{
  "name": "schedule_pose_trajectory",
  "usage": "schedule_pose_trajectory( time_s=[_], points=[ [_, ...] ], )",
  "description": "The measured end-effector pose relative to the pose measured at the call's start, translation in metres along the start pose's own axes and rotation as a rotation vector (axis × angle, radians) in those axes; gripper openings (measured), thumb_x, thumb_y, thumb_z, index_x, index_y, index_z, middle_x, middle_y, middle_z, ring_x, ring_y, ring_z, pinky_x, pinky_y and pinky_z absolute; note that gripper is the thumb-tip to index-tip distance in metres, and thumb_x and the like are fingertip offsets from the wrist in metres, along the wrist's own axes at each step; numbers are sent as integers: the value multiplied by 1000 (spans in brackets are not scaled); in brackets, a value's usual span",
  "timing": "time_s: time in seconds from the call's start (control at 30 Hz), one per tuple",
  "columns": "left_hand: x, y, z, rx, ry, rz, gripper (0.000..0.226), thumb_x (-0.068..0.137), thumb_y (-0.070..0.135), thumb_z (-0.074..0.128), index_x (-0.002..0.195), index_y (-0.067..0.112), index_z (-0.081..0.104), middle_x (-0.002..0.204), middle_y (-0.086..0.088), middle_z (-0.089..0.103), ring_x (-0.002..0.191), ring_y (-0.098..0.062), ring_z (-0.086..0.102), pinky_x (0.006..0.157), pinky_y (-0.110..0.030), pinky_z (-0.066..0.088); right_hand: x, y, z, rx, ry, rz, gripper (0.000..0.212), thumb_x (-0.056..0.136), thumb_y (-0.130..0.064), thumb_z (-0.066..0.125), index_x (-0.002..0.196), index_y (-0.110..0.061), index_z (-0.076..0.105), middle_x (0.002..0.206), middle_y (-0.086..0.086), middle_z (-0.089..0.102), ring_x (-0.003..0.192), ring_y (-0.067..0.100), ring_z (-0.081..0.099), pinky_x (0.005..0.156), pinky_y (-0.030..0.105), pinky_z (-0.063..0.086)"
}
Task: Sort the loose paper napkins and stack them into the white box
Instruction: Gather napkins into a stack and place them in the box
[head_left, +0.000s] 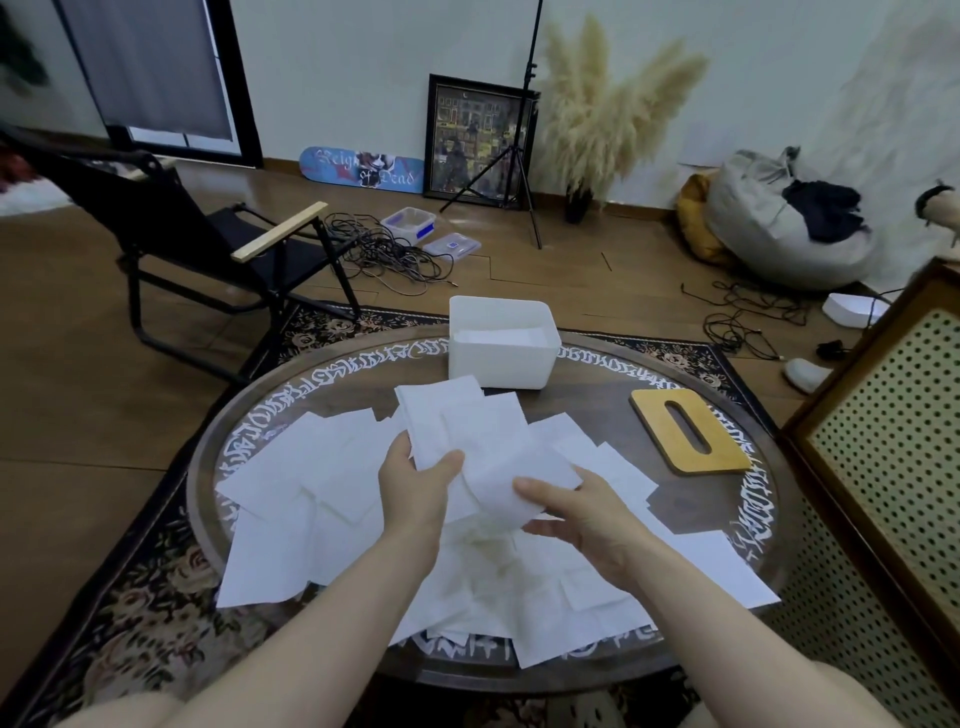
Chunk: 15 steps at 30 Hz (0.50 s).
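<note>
Several loose white paper napkins (291, 509) lie scattered over the round table (691, 499). Above the pile I hold a small bunch of napkins (467, 431). My left hand (415, 483) grips its left edge, thumb on top. My right hand (576, 512) pinches the near right part of the bunch, thumb over the paper and fingers beneath. The white box (501, 364) stands at the table's far edge, beyond the held bunch, with white napkins lying inside it.
A wooden lid with a slot (688, 439) lies on the table to the right of the box. A black folding chair (197, 244) stands to the far left. A perforated cabinet (893, 431) is close on the right. Cables and a tripod are on the floor behind.
</note>
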<state>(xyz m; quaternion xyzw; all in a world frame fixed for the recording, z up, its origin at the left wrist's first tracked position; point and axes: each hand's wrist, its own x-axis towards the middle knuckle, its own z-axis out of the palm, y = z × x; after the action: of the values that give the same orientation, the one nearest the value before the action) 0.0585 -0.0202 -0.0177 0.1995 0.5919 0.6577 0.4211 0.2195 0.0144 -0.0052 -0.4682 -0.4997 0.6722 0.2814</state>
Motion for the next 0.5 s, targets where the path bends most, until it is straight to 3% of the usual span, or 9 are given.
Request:
schedule_pose_trajectory(
  time_s=[0.17, 0.27, 0.33, 0.43, 0.5],
  points=[
    [3, 1, -2, 1, -7, -5, 29, 82, -4, 65, 99, 19, 59, 95, 1, 68, 85, -20, 64, 79, -36, 52, 2, -9, -14, -4, 139, 71, 52, 81, -34, 72, 127, -24, 49, 119, -5, 62, 104, 11, 59, 75, 30, 49],
    [3, -1, -3, 35, -64, -59, 30, 81, -3, 66, 104, 16, 60, 98, -1, 68, 89, -23, 65, 75, -33, 53, 6, -6, -23, -45, 118, 145, 59, 77, -40, 75, 127, -24, 48, 121, -4, 61, 107, 15, 61, 87, 36, 51],
    [3, -3, -3, 44, -113, -101, 32, 81, -3, 67, 108, 13, 60, 101, -4, 69, 91, -25, 66, 70, -32, 52, 7, -5, -25, -87, 66, 186, 50, 77, -39, 75, 120, -21, 57, 116, 1, 68, 101, 17, 65, 89, 35, 51],
    [2, -5, -1, 71, -156, -127, 33, 82, -1, 67, 111, 14, 60, 104, -4, 69, 93, -24, 66, 68, -31, 52, 9, -2, -23, -175, 81, 179, 25, 80, -28, 74, 101, -15, 70, 95, 1, 73, 79, 16, 61, 76, 29, 45],
    [2, -5, -1, 84, -159, -122, 29, 84, 1, 65, 109, 15, 60, 105, -4, 69, 94, -24, 66, 71, -33, 52, 8, -1, -23, -202, 146, 126, 8, 83, -19, 72, 88, -15, 69, 83, -2, 70, 68, 13, 56, 68, 24, 38]
  ],
)
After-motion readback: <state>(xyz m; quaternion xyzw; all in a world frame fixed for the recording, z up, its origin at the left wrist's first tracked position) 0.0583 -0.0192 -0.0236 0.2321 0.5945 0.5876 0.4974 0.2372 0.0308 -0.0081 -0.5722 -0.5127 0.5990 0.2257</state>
